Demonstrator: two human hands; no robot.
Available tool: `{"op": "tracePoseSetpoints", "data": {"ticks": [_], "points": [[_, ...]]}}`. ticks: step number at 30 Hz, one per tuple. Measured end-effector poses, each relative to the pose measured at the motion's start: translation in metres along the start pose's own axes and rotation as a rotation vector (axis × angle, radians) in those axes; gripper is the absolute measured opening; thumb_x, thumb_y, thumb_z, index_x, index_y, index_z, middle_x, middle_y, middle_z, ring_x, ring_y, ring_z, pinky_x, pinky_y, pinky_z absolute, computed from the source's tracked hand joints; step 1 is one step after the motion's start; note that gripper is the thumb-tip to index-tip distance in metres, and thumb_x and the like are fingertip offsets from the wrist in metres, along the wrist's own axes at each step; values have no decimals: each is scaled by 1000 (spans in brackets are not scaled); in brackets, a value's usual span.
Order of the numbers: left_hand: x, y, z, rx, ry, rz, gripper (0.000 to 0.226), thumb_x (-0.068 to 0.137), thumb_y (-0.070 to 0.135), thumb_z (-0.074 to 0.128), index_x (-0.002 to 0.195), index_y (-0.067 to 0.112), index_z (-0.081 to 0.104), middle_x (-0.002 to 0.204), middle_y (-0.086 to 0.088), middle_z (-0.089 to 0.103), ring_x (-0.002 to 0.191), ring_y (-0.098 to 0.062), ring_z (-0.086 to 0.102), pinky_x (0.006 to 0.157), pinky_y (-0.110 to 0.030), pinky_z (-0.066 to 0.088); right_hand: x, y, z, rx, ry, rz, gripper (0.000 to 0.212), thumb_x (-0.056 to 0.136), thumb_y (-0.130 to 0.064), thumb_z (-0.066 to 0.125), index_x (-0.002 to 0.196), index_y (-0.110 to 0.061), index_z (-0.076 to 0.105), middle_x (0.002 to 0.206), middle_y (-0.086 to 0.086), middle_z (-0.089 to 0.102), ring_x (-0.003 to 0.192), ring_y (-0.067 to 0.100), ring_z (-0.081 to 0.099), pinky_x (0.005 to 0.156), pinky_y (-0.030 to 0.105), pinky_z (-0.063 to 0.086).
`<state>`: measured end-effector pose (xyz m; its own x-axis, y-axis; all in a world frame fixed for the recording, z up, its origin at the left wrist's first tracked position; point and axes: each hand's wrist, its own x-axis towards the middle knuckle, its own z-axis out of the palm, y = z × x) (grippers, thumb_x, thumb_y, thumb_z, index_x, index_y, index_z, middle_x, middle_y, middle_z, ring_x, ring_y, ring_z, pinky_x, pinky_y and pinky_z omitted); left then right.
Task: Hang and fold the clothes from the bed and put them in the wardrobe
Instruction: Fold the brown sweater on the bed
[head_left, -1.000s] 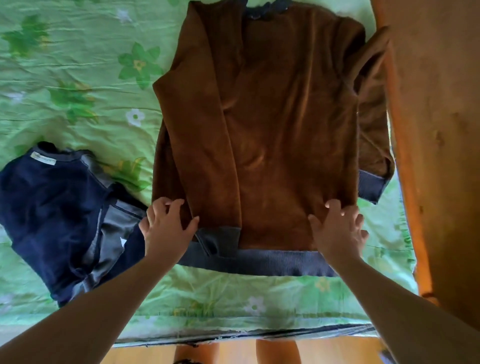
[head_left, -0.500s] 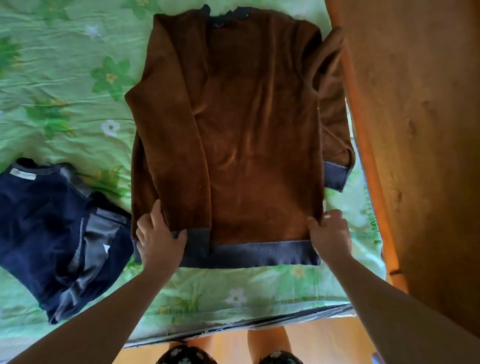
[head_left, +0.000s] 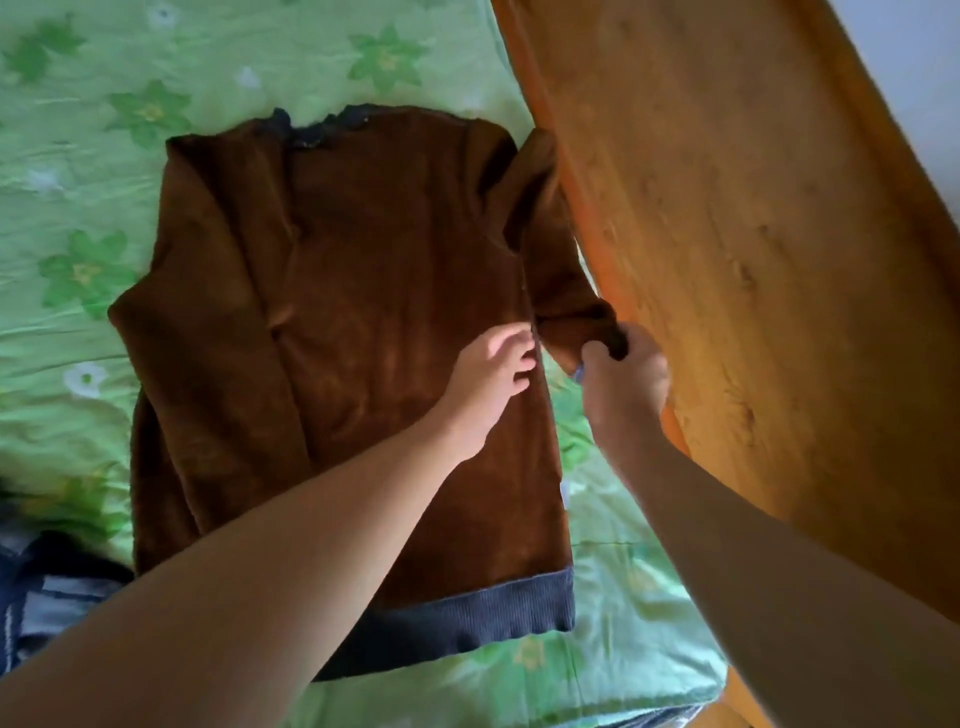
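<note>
The green bed (head_left: 78, 182) carries it all: wooden board (head_left: 753, 260) just right of our grip, brown sweater (head_left: 337, 312) flat to its left. Our right hand (head_left: 623, 384) clenches the sleeve (head_left: 561, 280) end, and our left hand (head_left: 488, 384), fingers loose, rests on the sweater alongside.

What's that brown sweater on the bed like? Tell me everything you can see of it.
The brown sweater looks like a soft, velvety knit, with a dark blue ribbed hem and a dark collar. It lies flat on the green flowered sheet, collar away from the person, close beside a wooden board. One sleeve looks folded over the body. The left hand rests open on its middle; the right hand grips the end of the other sleeve.
</note>
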<state>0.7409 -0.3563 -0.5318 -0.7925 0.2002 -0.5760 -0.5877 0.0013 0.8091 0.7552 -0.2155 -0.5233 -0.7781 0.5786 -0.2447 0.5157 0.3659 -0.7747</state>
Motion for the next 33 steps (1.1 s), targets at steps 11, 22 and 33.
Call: {"op": "tracePoseSetpoints", "data": {"ticks": [11, 22, 33], "points": [[-20, -3, -42, -291, 47, -278, 29, 95, 14, 65, 124, 11, 65, 112, -13, 74, 102, -31, 72, 84, -41, 58, -19, -7, 18, 251, -376, 240, 29, 89, -50, 57, 96, -24, 68, 91, -2, 69, 86, 18, 65, 83, 42, 56], [-96, -15, -93, -614, -129, -556, 36, 89, 37, 68, 109, 8, 68, 81, -8, 71, 62, -15, 69, 62, -27, 58, -13, -60, 58, 655, -598, 695, 7, 89, -9, 65, 95, -12, 60, 68, 3, 56, 56, 14, 50, 56, 26, 41], [-119, -75, -109, -108, 169, -486, 17, 100, -1, 51, 99, 15, 56, 115, -16, 66, 96, -22, 65, 86, -32, 52, -99, -44, 120, -401, -911, -516, 30, 98, -44, 55, 120, -24, 60, 110, -4, 65, 103, 19, 62, 91, 39, 51]]}}
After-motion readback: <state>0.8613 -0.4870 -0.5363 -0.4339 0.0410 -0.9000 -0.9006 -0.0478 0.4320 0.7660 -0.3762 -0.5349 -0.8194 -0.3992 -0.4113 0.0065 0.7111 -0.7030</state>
